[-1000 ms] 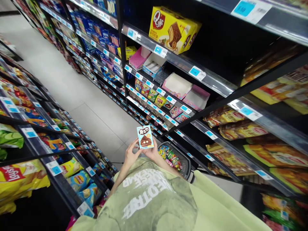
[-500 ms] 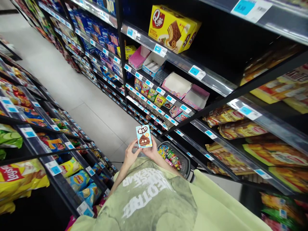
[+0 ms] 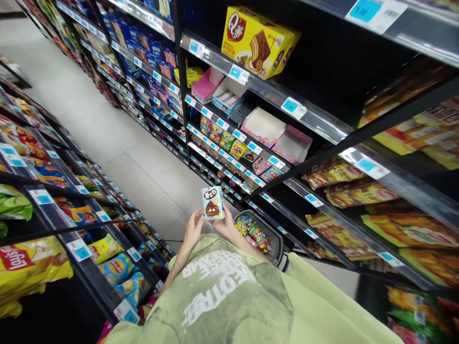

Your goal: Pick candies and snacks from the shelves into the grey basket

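Observation:
A small light-blue snack box (image 3: 213,202) with a brown chocolate figure on its front is held upright in front of my chest. My left hand (image 3: 193,229) grips its lower left edge with thumb and fingers. My right hand (image 3: 226,225) holds its lower right side from behind. Both hands are closed on the box. A dark shopping basket (image 3: 273,239) with several colourful packets hangs below and to the right of my hands.
Black shelves with snack boxes (image 3: 258,42) and blue price tags run along the right. Racks of crisp bags (image 3: 32,263) line the left. A pale tiled aisle floor (image 3: 118,153) stretches ahead between them. My green shirt (image 3: 222,296) fills the bottom.
The box has been raised slightly and turned a little to the left in my hands. My left hand's fingers have shifted along its edge.

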Demonstrator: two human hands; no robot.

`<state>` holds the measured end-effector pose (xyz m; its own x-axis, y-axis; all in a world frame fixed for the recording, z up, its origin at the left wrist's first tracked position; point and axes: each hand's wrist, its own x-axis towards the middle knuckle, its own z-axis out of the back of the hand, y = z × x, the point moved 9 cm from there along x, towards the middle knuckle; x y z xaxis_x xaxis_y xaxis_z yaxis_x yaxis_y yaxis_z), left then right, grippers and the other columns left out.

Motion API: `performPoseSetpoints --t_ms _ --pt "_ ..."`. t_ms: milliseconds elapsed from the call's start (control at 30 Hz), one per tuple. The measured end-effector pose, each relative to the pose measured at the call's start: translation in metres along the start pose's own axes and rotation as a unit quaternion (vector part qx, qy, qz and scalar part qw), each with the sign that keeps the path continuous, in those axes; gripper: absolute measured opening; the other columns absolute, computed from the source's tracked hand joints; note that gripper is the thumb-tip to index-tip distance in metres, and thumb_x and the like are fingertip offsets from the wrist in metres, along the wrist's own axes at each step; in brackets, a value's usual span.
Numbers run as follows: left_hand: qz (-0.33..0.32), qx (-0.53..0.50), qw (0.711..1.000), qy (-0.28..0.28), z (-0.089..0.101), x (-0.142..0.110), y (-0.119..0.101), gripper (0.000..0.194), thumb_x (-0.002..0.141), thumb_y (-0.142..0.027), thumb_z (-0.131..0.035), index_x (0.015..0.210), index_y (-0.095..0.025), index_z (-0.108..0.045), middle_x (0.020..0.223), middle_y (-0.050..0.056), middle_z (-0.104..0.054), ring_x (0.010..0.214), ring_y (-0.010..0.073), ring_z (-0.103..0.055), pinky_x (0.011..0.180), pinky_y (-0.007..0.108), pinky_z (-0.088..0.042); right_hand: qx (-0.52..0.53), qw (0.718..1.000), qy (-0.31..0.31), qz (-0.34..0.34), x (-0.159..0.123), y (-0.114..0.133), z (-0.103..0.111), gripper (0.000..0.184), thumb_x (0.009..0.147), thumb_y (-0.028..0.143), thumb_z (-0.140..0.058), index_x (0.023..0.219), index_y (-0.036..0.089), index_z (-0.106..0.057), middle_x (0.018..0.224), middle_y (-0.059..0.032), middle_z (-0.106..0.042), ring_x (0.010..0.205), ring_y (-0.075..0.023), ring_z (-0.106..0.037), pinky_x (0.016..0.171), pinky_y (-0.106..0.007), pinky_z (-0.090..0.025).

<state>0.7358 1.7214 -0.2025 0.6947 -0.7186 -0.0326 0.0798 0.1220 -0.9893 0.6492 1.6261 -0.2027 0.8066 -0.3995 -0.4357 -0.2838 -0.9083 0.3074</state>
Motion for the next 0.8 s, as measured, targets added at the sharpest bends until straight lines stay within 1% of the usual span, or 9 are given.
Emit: performPoseSetpoints --t_ms 67,133,200,333,467,567,667,733,800 --pt "0.056 -0.047 0.997 0.029 -0.007 0.000 0.018 0.060 0.089 -0.061 -0.054 0.130 -0.017 -0.054 0.105 0.012 -0.069 0.083 0.0220 -0.072 0.067 0.036 -0.062 0.002 1.000 -0.010 0.007 0.001 0.000 0.002 0.033 0.094 0.041 -0.054 0.117 0.018 -0.062 0.099 -0.0033 -0.074 0.086 -0.0193 -0.067 0.076 -0.033 -0.055" --pt "0.084 -0.077 0.993 0.043 -0.012 0.000 0.026 0.069 0.085 -0.067 -0.056 0.133 -0.017 -0.051 0.110 0.014 -0.069 0.085 0.0233 -0.073 0.070 0.037 -0.062 0.001 1.000 -0.013 0.009 0.002 0.000 0.004 0.033 0.095 0.040 -0.053 0.117 0.018 -0.063 0.099 -0.0033 -0.074 0.085 -0.0187 -0.068 0.076 -0.032 -0.055" --pt "0.086 -0.099 0.990 0.049 -0.015 0.000 0.026 0.073 0.083 -0.068 -0.058 0.134 -0.017 -0.050 0.117 0.016 -0.067 0.090 0.0247 -0.073 0.074 0.039 -0.063 -0.006 1.000 -0.003 0.007 0.003 -0.001 0.004 0.034 0.096 0.041 -0.051 0.116 0.017 -0.064 0.101 -0.0039 -0.074 0.087 -0.0193 -0.068 0.077 -0.032 -0.055" --pt "0.049 -0.128 0.989 0.047 -0.015 0.000 0.013 0.065 0.085 -0.060 -0.062 0.133 -0.018 -0.050 0.129 0.018 -0.063 0.108 0.0273 -0.068 0.085 0.042 -0.061 -0.019 1.000 0.013 0.001 0.008 -0.001 0.005 0.032 0.097 0.040 -0.049 0.109 0.015 -0.066 0.100 -0.0052 -0.075 0.088 -0.0202 -0.069 0.078 -0.033 -0.055" --pt "0.034 -0.127 0.991 0.007 -0.005 0.000 0.008 0.063 0.081 -0.056 -0.068 0.128 -0.017 -0.051 0.124 0.017 -0.065 0.097 0.0253 -0.071 0.081 0.043 -0.061 -0.057 0.998 0.000 0.008 0.013 0.002 0.008 0.026 0.097 0.035 -0.052 0.104 0.015 -0.067 0.098 -0.0038 -0.075 0.084 -0.0167 -0.068 0.079 -0.029 -0.053" --pt "0.023 -0.094 0.994 -0.048 0.009 -0.001 0.004 0.057 0.079 -0.050 -0.072 0.123 -0.018 -0.053 0.121 0.014 -0.066 0.086 0.0213 -0.072 0.079 0.039 -0.061 -0.114 0.992 -0.035 0.047 0.014 0.009 0.016 0.019 0.092 0.031 -0.061 0.106 0.020 -0.067 0.103 0.0005 -0.073 0.087 -0.0137 -0.066 0.079 -0.025 -0.051" --pt "-0.018 -0.020 0.995 -0.101 0.022 -0.004 -0.010 0.048 0.077 -0.039 -0.076 0.117 -0.020 -0.058 0.114 0.010 -0.068 0.084 0.0194 -0.071 0.079 0.036 -0.059 -0.162 0.980 -0.075 0.082 0.012 0.014 0.026 0.023 0.086 0.025 -0.065 0.109 0.024 -0.066 0.108 0.0027 -0.072 0.093 -0.0130 -0.064 0.078 -0.024 -0.049" --pt "-0.074 0.056 0.988 -0.123 0.027 -0.008 -0.029 0.039 0.076 -0.032 -0.076 0.111 -0.021 -0.063 0.106 0.007 -0.068 0.085 0.0195 -0.069 0.081 0.035 -0.058 -0.158 0.982 -0.069 0.073 0.013 0.010 0.027 0.017 0.088 0.027 -0.062 0.104 0.022 -0.066 0.104 0.0006 -0.072 0.093 -0.0150 -0.064 0.078 -0.026 -0.050" --pt "-0.154 0.132 0.972 -0.122 0.023 -0.013 -0.053 0.028 0.078 -0.026 -0.075 0.105 -0.022 -0.067 0.102 0.006 -0.067 0.090 0.0201 -0.066 0.084 0.035 -0.056 -0.136 0.988 -0.044 0.049 0.015 0.003 0.022 0.016 0.091 0.031 -0.055 0.097 0.020 -0.065 0.097 -0.0027 -0.073 0.092 -0.0182 -0.065 0.078 -0.030 -0.052"
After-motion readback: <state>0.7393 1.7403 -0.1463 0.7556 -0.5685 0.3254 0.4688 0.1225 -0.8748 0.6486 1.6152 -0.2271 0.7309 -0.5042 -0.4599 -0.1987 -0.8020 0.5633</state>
